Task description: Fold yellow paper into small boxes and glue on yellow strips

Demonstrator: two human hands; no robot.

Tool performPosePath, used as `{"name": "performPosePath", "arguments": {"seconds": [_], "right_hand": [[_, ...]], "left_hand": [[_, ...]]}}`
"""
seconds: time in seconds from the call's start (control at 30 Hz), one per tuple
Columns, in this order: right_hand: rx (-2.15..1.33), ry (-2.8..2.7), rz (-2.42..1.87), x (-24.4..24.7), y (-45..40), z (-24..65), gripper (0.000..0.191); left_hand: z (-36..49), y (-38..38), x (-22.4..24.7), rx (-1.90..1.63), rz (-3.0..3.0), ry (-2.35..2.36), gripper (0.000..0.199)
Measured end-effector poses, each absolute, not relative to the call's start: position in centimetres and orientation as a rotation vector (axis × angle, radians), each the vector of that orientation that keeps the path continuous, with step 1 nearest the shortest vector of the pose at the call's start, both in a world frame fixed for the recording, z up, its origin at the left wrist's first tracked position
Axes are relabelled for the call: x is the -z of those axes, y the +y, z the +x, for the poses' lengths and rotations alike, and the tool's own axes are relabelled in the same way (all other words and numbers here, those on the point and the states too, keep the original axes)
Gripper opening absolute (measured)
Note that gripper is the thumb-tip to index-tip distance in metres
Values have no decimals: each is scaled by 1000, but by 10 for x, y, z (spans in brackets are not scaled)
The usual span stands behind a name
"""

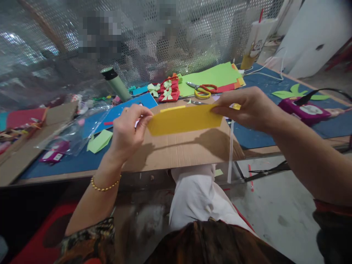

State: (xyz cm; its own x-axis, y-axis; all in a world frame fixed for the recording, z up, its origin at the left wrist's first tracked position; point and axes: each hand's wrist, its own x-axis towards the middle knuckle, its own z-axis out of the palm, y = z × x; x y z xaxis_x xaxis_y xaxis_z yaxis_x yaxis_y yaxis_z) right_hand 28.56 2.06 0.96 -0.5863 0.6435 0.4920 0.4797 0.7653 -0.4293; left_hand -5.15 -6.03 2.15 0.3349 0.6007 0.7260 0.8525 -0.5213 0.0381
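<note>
A long strip of yellow paper (184, 120) is stretched between my two hands, raised above a brown cardboard sheet (176, 152) that catches its shadow. My left hand (131, 126) pinches the strip's left end between thumb and fingers. At the upper right end, my right hand (240, 106) grips it the same way. Just behind the strip lie scissors with red and yellow handles (202, 91) and red pieces with pale green bows (168, 91). A folded light green paper (101, 141) rests left of my left hand.
Green sheets (217, 79) lie at the back beside a drink cup (254, 44). A green bottle (117, 83) stands at back left. On the right sits a purple device (305, 110). A clear strip (230, 154) overhangs the front edge near black-handled pliers or scissors (271, 170).
</note>
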Motion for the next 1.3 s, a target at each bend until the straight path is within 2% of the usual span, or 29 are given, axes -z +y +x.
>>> {"name": "performPosePath", "arguments": {"seconds": [0.13, 0.2, 0.33, 0.53, 0.67, 0.77, 0.93, 1.03, 1.3], "right_hand": [[222, -2493, -853, 28, -3, 282, 38], [313, -2622, -746, 50, -9, 282, 37], [211, -2742, -586, 71, -10, 286, 36], [236, -2781, -687, 51, -19, 285, 35], [88, -2786, -774, 41, -22, 283, 39], [-148, -2735, -922, 37, -13, 277, 38], [-351, -2575, -1396, 32, 5, 258, 24], [-333, -2567, -1513, 29, 9, 250, 22], [-79, -2580, -1651, 31, 8, 242, 33]], "left_hand": [[-61, -82, 10, 740, -2340, -1266, 20], [-67, -93, 29, 624, -2457, -1224, 22], [-68, -108, 55, 564, -2492, -1255, 22], [-56, -103, 58, 490, -2447, -1367, 27], [-55, -94, 57, 681, -2505, -1493, 28], [-53, -88, 52, 776, -2525, -1762, 26], [-43, -73, 36, 685, -2460, -2163, 23], [-38, -66, 31, 594, -2415, -2255, 21], [-37, -61, 33, 428, -2357, -2158, 10]]}}
